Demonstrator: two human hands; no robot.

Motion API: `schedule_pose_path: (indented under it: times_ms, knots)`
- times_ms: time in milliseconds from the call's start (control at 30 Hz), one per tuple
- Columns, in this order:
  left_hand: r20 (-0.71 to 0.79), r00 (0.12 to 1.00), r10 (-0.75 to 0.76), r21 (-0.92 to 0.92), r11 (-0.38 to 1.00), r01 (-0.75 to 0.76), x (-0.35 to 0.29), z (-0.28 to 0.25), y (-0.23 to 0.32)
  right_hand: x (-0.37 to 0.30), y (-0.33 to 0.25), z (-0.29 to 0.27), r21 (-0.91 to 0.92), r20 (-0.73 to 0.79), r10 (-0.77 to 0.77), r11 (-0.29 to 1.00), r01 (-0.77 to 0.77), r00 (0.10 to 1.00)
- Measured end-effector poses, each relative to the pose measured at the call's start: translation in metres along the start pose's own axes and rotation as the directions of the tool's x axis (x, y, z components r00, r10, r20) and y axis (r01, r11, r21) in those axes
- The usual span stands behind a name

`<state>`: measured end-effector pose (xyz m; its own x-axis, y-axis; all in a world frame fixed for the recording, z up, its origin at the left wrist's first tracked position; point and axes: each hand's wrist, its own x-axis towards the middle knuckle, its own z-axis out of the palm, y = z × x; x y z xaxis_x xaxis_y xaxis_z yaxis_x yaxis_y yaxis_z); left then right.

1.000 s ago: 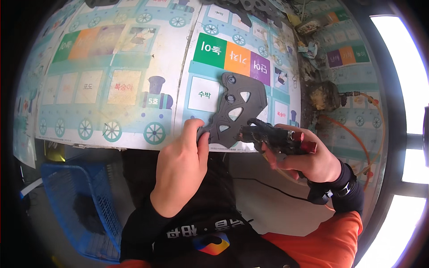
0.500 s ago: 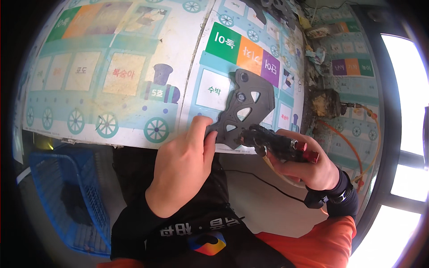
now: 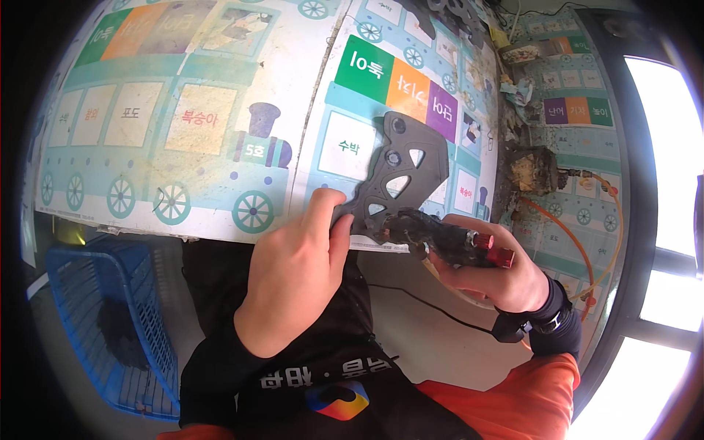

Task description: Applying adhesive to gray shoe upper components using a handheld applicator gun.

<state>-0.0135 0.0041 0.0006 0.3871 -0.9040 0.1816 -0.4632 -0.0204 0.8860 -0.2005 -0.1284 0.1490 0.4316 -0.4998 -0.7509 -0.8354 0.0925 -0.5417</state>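
Note:
A flat dark grey bracket-like part (image 3: 427,150) with several cut-out openings rests on the printed table sheet. My left hand (image 3: 290,275) is closed on its lower left end, thumb and forefinger pinching it. In my right hand (image 3: 506,275) is a grimy black hand tool (image 3: 447,238) with two red end knobs, gripped with the fingers wrapped round its body. The tool's dark front end lies against or just over the bracket's lower edge; exact contact cannot be made out. Its exact kind is unclear.
Pastel train-pattern sheets cover the table (image 3: 213,172). More dark parts (image 3: 458,18) lie at its far edge. On the right stand a dirt-caked block (image 3: 534,171) and an orange hose (image 3: 565,220). A blue plastic basket (image 3: 150,323) holding something dark sits below left. A black cable (image 3: 433,304) hangs below the table.
My right hand and the tool have shifted slightly left along the bracket's lower edge. The bracket and my left hand have barely moved.

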Motion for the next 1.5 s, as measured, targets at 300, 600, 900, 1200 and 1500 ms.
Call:
schedule_pose_path:
  times_ms: [300,600,900,1200,1500]
  knots:
    - [0.001,0.999,-0.043,-0.002,0.999,0.043,-0.001,0.0,0.0,-0.008,0.004,-0.004,0.012,-0.066,-0.009,1.0,0.01,0.998]
    - [-0.027,1.0,0.0,0.005,1.0,0.0,0.0,0.002,0.0,-0.005,0.008,-0.015,-0.15,-0.101,-0.019,0.989,0.003,0.995]
    - [-0.017,1.0,-0.003,0.002,1.0,0.003,0.0,0.002,-0.001,0.0,0.007,-0.023,0.033,-0.174,0.006,0.999,-0.001,0.985]
    - [-0.024,1.0,-0.01,-0.003,1.0,0.01,0.0,0.003,0.0,0.003,0.0,-0.031,0.145,-0.155,0.066,0.989,-0.043,0.986]
    - [-0.003,1.0,-0.028,-0.01,1.0,0.028,0.001,0.001,0.0,0.013,0.009,-0.042,0.091,-0.25,0.025,0.996,-0.002,0.968]
